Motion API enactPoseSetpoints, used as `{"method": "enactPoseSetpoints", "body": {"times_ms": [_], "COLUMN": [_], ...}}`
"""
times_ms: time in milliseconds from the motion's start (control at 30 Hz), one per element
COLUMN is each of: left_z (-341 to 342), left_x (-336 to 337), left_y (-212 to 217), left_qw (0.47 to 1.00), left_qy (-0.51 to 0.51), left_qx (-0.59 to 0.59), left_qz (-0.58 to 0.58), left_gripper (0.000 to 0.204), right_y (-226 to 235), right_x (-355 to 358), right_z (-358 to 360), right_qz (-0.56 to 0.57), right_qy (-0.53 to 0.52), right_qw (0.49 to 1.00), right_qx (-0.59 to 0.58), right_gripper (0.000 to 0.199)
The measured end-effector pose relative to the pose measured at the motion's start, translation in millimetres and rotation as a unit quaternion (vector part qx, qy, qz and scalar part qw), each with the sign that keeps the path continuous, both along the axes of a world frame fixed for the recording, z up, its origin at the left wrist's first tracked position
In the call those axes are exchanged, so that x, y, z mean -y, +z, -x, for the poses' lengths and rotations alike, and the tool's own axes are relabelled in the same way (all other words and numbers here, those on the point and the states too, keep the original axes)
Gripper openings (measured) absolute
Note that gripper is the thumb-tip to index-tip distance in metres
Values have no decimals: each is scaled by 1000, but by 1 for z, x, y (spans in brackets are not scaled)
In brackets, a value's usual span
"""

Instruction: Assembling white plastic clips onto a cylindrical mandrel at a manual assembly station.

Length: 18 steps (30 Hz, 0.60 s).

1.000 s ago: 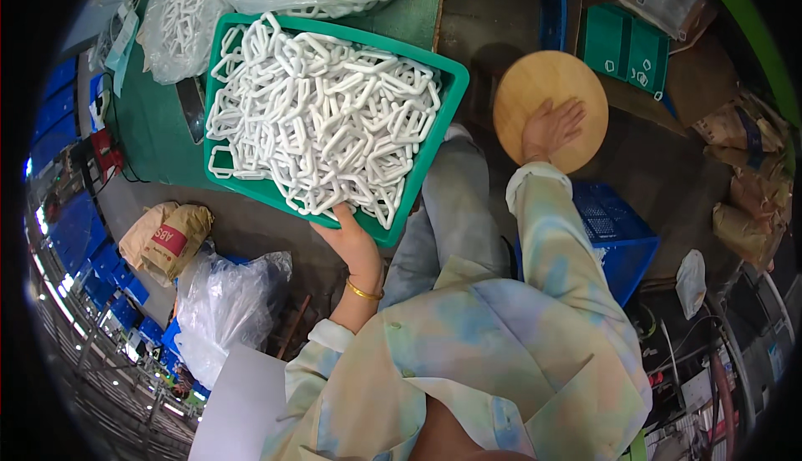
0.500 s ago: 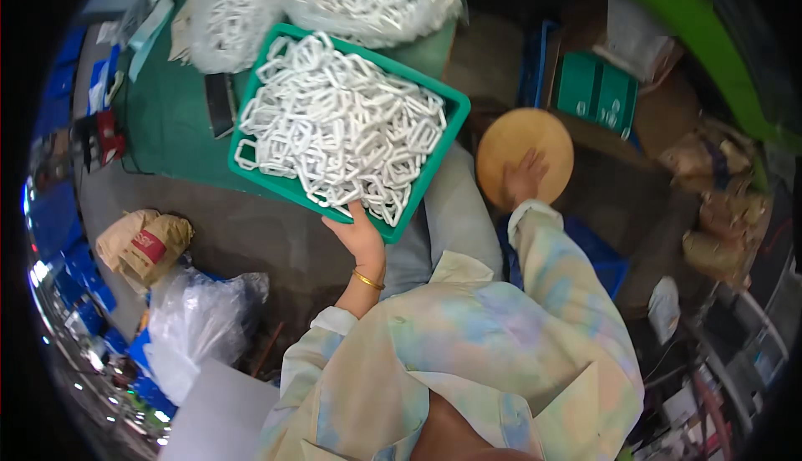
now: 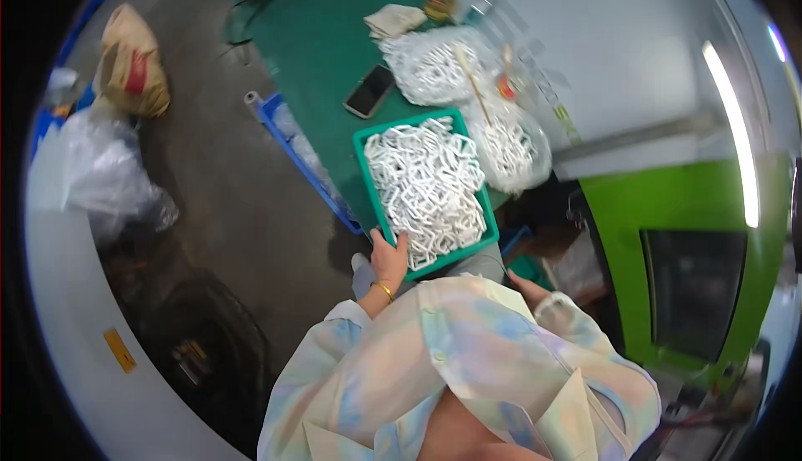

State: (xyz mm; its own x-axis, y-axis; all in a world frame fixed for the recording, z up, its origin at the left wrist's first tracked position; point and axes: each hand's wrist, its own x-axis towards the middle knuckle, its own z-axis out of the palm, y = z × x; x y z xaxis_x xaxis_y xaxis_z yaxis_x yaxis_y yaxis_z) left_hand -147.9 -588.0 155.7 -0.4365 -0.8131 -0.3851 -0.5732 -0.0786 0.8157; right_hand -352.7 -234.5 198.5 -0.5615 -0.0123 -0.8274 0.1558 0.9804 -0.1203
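A green plastic tray (image 3: 364, 164) is heaped with white plastic chain-like links (image 3: 426, 185), and its near end reaches over my lap. My left hand (image 3: 388, 262) grips its near left corner, thumb over the rim among the links and the other fingers outside. My right hand (image 3: 528, 289) is low at my right side, beside my trouser leg and apart from the tray. Its fingers are partly hidden, so whether it holds anything does not show.
Under the tray lies a green tabletop (image 3: 313, 51) with a phone (image 3: 369, 91), a cloth (image 3: 394, 20) and clear bags of white links (image 3: 436, 68). A green machine (image 3: 618, 202) stands to the right. A blue bin (image 3: 313, 168), plastic sheeting (image 3: 100, 168) and a paper sack (image 3: 134, 64) are left.
My view has swung to the right and my body is more upright. My right hand has left the round tan stool top and come in beside my leg. My left hand keeps its grip on the tray.
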Motion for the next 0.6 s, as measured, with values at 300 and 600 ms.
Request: {"method": "enactPoseSetpoints", "body": {"times_ms": [300,600], "left_z": [3,-83], "left_x": [-16,-50], "left_y": [-13,-166], "left_qw": [993,947], "left_qy": [92,320], "left_qx": [-62,22], "left_qz": [42,-13], "left_gripper": [49,49], "right_y": [-87,-305], "right_x": [11,4], "right_z": [129,209], "right_qz": [-11,-4], "right_qy": [278,517], "right_qw": [959,852], "right_qx": [51,-80], "right_gripper": [66,46]}}
